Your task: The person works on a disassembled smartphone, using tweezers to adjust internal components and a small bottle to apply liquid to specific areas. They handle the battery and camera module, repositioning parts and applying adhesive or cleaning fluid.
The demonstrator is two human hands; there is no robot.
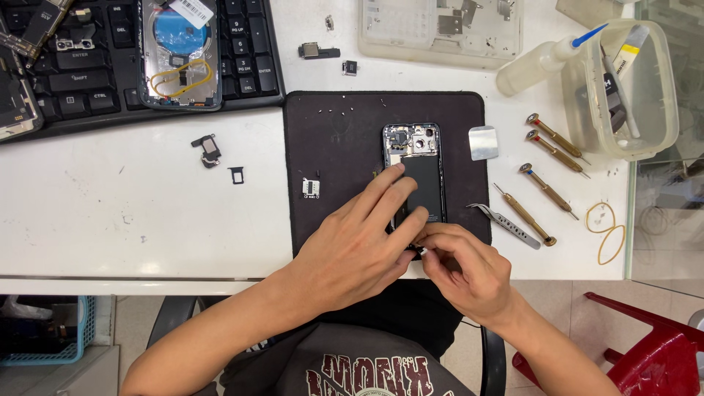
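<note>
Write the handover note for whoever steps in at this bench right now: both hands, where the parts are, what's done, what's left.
Left hand: fingers spread flat on the opened phone, pinning it to the black mat.
Right hand: pinching a small white piece at the phone's bottom edge.
Parts: tweezers and four screwdrivers right of the mat; metal plate at the mat's right edge; small component on the mat's left.
Done: phone is open, insides exposed.
Left: the white piece is not yet free of the phone; phone still open.

My white desk (147, 220) stands on a pale tiled floor (557, 308), red plastic chair (653, 345) right, blue basket (70, 352) left.
</note>
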